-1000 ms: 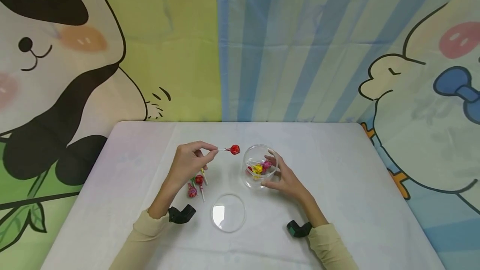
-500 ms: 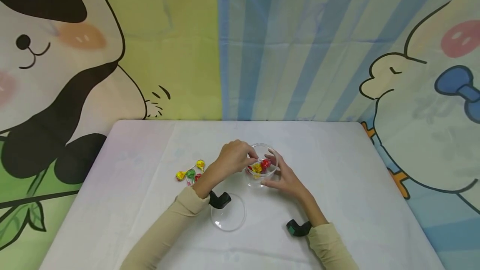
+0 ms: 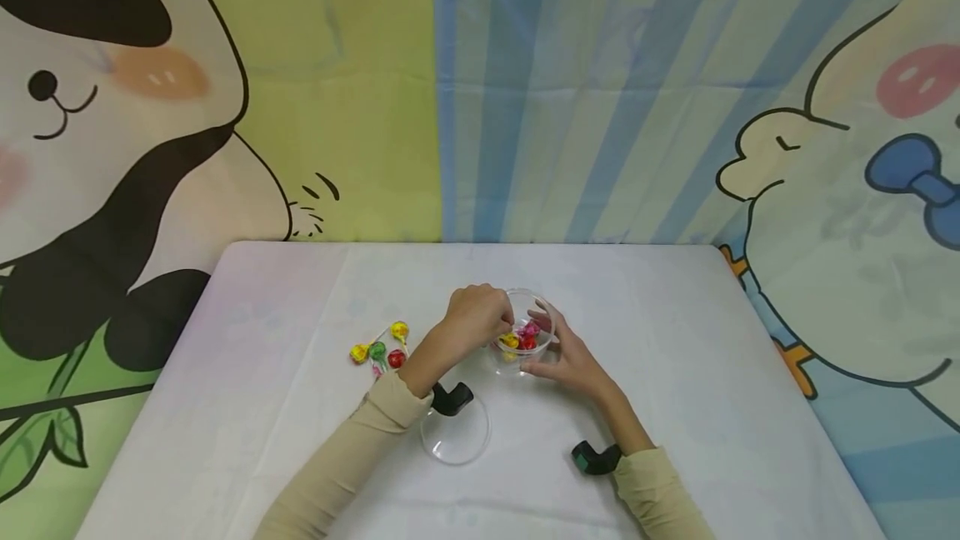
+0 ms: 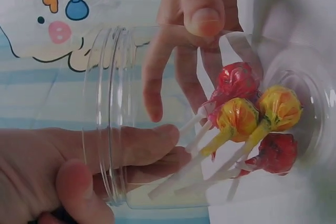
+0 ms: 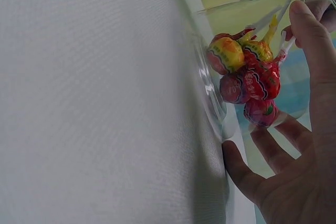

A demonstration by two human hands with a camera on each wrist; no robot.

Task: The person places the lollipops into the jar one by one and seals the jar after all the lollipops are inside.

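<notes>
A clear plastic jar (image 3: pixel 506 361) stands on the table with several wrapped lollipops (image 3: pixel 527 342) in it. My right hand (image 3: pixel 566 357) holds the jar's side, thumb and fingers spread around its wall. From the left, my left hand (image 3: pixel 478 315) reaches in over the rim; its thumb (image 4: pixel 149 142) and index fingertip are close together at a lollipop's white stick. In the right wrist view the stick of a red lollipop (image 5: pixel 262 80) runs up to those fingertips. The other left fingers are curled. More lollipops (image 3: pixel 378 351) lie on the table left of the left forearm.
A clear round lid (image 3: pixel 456 440) lies flat in front of the jar, partly under the left wrist's black camera (image 3: pixel 452 398). Another black camera (image 3: pixel 596 458) is on the right wrist. The white table (image 3: pixel 637 290) ends at a printed curtain (image 3: pixel 570 107).
My left hand has carried a red lollipop by its stick rightward from beside the jar into it, then sunk slightly lower. The right hand has kept its hold on the jar.
</notes>
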